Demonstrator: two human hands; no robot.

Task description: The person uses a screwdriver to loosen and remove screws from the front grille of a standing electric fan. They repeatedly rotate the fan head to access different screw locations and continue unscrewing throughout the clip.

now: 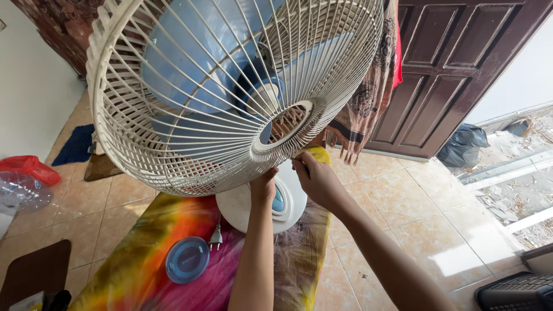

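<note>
Fan guard held low at its rim, both hands under the grille.

Left hand (264,185) and right hand (314,175) pinch the bottom rim of the white fan guard (190,115), fingers closed on the wire; blue blades (190,63) behind it. Fan base (247,204) sits mid-width on the tie-dye covered table (144,253), round blue cap (187,260) and plug (216,237) nearer its front edge. Risk: top-heavy fan tipping, fingers caught in wires, cap rolling off.
</note>
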